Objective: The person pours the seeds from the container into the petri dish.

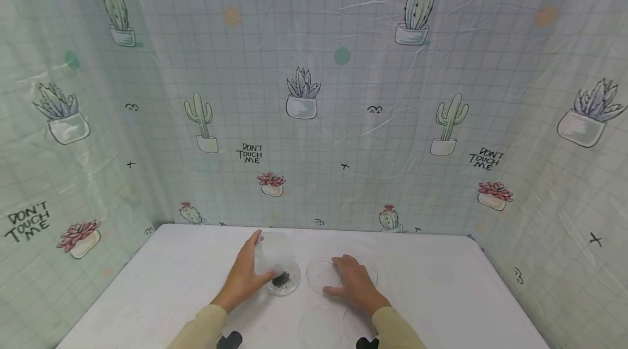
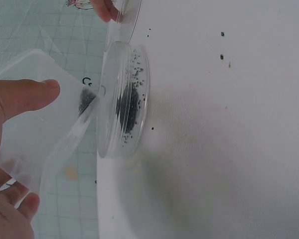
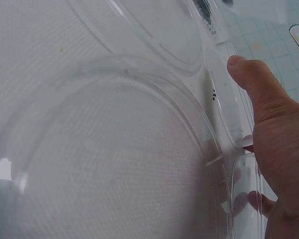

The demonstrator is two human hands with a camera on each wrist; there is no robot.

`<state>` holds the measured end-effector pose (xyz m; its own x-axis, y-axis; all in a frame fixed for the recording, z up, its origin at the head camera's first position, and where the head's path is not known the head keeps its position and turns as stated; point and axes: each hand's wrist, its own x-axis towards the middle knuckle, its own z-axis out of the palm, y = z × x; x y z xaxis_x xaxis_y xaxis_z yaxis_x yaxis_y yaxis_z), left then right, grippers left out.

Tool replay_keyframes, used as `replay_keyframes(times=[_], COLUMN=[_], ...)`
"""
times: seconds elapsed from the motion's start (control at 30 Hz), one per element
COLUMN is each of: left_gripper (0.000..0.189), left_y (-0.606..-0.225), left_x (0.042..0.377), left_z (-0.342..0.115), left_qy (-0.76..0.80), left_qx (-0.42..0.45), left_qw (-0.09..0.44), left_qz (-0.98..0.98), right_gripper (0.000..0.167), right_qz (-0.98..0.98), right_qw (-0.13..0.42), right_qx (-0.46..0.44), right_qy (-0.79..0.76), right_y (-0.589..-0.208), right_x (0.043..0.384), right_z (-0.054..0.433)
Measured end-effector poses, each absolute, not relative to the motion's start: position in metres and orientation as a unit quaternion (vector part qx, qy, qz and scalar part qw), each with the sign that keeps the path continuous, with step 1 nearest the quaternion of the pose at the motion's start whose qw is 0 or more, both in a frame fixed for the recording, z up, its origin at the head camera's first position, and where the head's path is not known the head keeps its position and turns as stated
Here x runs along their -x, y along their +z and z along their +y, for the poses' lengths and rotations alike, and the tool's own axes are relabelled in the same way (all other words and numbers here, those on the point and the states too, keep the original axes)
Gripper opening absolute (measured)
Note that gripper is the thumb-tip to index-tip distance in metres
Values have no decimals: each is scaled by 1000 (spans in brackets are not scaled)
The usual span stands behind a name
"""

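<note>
My left hand (image 1: pixel 247 270) grips a translucent plastic container (image 2: pixel 32 117), thumb on one side and fingers on the other. The container is tilted, and dark grains (image 2: pixel 86 101) gather in its lowest corner. Right below that corner stands a clear petri dish (image 2: pixel 106 134) with a heap of dark grains (image 1: pixel 281 279) and scattered ones around it. My right hand (image 1: pixel 357 283) rests over two other clear dishes, its thumb and fingers spread across the right side of the nearer-left dish (image 1: pixel 316 276). The other dish (image 1: pixel 375 272) is partly hidden behind this hand.
Two more clear dishes lie nearer the front, one in the middle (image 1: pixel 321 327) and another (image 1: pixel 349 327) partly behind the right forearm. A few loose grains (image 2: pixel 222 57) are on the white table (image 1: pixel 441 289). A cactus-print sheet (image 1: pixel 314 136) hangs behind and at both sides.
</note>
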<state>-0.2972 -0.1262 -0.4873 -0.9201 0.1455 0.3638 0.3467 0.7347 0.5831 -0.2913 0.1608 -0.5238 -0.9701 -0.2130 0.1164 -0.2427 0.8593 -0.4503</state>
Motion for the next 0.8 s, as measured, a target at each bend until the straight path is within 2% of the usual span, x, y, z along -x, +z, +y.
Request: replay_keyframes(times=[0.8], left_gripper=[104], left_y=[-480], left_x=[300], left_z=[-98], left_qy=[-255], left_qx=[202], left_qw=[189], left_qz=[-927], right_gripper=[79], right_qz=[-963], right_qw=[39], right_qx=[-123], right_qy=[237], right_y=[-525], right_x=[291], right_z=[161])
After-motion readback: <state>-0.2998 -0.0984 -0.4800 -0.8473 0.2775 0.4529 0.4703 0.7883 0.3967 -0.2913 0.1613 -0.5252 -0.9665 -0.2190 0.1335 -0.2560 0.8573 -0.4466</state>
